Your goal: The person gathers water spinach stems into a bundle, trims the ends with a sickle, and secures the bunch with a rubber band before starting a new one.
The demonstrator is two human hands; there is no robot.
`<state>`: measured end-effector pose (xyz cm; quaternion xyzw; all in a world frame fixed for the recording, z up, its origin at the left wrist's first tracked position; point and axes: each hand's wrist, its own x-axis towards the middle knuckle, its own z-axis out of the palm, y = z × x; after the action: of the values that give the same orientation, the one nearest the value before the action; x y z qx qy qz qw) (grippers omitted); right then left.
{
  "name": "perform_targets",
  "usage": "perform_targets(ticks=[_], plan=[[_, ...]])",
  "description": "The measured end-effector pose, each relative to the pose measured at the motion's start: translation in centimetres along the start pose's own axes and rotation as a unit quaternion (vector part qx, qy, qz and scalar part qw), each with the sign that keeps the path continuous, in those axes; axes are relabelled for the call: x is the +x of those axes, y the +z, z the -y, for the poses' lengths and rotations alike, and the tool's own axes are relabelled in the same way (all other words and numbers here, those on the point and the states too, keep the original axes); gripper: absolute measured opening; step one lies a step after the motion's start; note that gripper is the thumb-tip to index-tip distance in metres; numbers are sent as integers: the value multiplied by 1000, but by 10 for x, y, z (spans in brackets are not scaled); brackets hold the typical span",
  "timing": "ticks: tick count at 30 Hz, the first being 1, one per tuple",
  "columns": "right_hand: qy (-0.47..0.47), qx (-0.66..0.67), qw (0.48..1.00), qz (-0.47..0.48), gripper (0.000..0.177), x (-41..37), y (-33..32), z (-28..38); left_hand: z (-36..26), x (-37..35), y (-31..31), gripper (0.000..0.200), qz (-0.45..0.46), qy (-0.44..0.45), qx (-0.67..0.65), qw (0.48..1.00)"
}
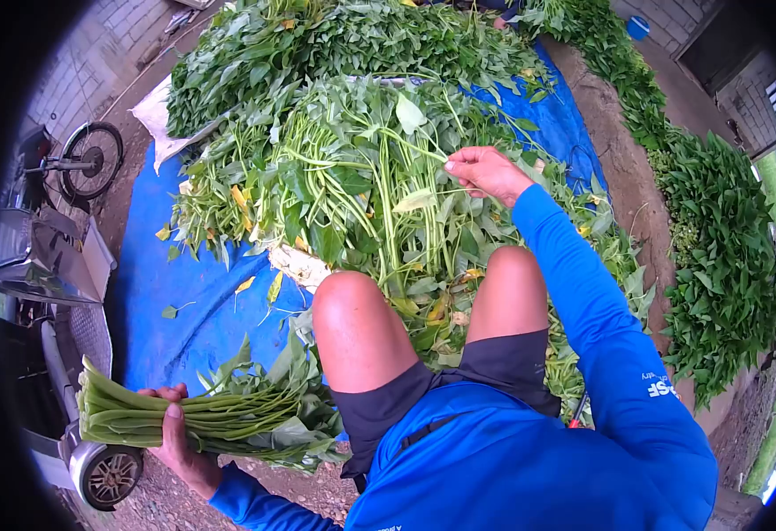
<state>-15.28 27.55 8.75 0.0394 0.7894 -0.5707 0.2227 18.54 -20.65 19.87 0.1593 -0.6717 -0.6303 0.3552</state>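
Observation:
My left hand [180, 442] is wrapped round a thick bundle of leafy green stems [228, 416], out to the left of my knees. The cut ends of the bundle point left and its leaves trail right, towards my thigh. Over the pile in front of me, my right hand [487, 173] pinches a single leafy stem [419, 150] between thumb and fingers. Its leaves hang to the left of the fingertips. Beneath that hand lies a loose heap of long-stemmed greens [352, 177], with some yellow leaves mixed in.
A blue tarp [153, 283] lies under the heap. Behind is a larger mound of greens [317, 53]. Along the right runs a row of leafy greens [715, 265]. A vehicle with a wheel [109, 478] stands at left, below another wheel [91, 161]. Part of another person's hand [500, 22] shows at the top.

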Motion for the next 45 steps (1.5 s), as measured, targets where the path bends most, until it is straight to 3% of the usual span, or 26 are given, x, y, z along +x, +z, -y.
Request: perform_targets(ticks=[6, 9, 12, 15, 16, 17, 19, 23, 26, 28, 31, 32, 35, 38, 39, 40, 42, 45], plan=[[-107, 84, 981, 138, 30, -60, -38, 74, -16, 2, 71, 47, 197, -78, 32, 977], [-137, 64, 971, 185, 38, -100, -31, 108, -47, 1, 126, 30, 311, -86, 81, 943], [-155, 47, 960, 228, 40, -130, -25, 126, -52, 13, 178, 41, 441, -20, 23, 897], [-166, 36, 949, 265, 37, -158, -27, 137, -59, 32, 223, 49, 577, -66, 44, 813], [-177, 29, 947, 268, 35, -166, -29, 137, -46, 36, 238, 52, 611, -43, 16, 791], [-189, -12, 942, 278, 34, -171, -34, 138, -30, 36, 252, 56, 646, -22, -11, 763], [-206, -92, 930, 291, 32, -181, -48, 138, -28, 25, 267, 62, 676, -66, -40, 733], [-110, -140, 964, 199, 25, -204, -78, 113, -26, 17, 275, 60, 710, -99, -7, 698], [-125, -249, 954, 106, 27, -223, -79, 105, -38, 5, 279, 57, 724, -123, 24, 678], [-136, -350, 924, 66, 28, -238, -71, 106, -42, -1, 283, 54, 737, -117, 54, 664], [-230, -625, 746, 13, 22, -258, -49, 89, -37, -14, 291, 52, 764, -75, 53, 638], [-424, -589, 683, -84, 14, -252, -56, 45, -36, -21, 295, 52, 771, -75, 81, 627], [-116, -815, 567, 19, 15, -252, -67, 39, -37, -22, 293, 52, 748, -97, 109, 647], [-200, -494, 845, -38, 38, -238, -101, 20, -22, -10, 280, 59, 740, -153, 34, 654], [-221, -362, 904, -56, 47, -235, -107, 18, -19, -7, 278, 61, 737, -179, 2, 652], [-220, -223, 949, 24, 56, -244, -92, 39, -16, -4, 278, 72, 745, -195, -14, 638], [-320, -113, 937, 87, 53, -248, -53, 48, -21, -5, 277, 72, 737, -215, -29, 640], [-426, -103, 890, 124, 37, -243, -3, 48, -18, 1, 271, 72, 736, -235, -45, 633]])
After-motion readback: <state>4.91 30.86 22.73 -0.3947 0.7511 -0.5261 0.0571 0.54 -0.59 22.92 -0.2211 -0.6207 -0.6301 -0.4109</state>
